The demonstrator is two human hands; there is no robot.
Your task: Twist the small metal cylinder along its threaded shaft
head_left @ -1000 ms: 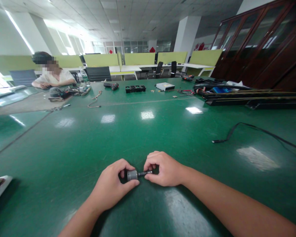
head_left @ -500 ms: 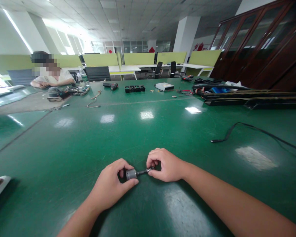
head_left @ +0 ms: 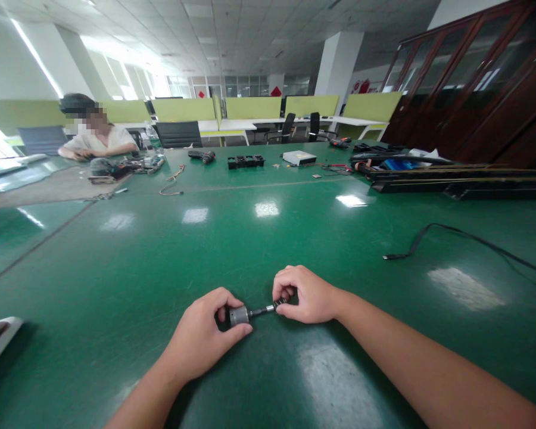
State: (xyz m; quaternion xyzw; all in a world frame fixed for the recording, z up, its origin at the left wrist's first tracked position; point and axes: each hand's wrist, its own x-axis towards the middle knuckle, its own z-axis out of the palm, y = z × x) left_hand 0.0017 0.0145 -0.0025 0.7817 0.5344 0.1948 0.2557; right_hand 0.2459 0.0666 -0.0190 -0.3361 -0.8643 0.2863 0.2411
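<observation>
Near side, green table [head_left: 232, 250]: your left hand [head_left: 201, 336] gripping a grey metal cylinder [head_left: 239, 316], your right hand [head_left: 311, 297] pinching a coil spring [head_left: 280, 303] at its shaft's [head_left: 259, 311] right end.

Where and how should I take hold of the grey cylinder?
Probably by its wide, round body, from the left, pinched across as the left hand has it: the thin shaft extends right, toward the right hand.
</observation>
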